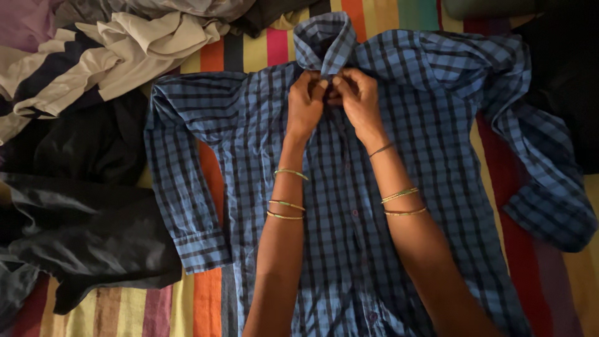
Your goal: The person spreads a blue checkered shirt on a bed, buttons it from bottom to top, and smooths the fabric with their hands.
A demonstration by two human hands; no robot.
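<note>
A striped sheet (206,299) in many colours covers the whole surface. Dark clothes (81,231) lie heaped at the left, pale ones (125,50) far left. The light is dim.

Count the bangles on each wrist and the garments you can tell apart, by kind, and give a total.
Bangles on the left wrist: 3
Bangles on the right wrist: 2, plus 1 thin dark band
Blue checked shirt, with both hands at its collar placket: 1
White and navy garment: 1
Dark garments at left: at least 2, heaped, so the exact number is unclear
Total: at least 10
</note>
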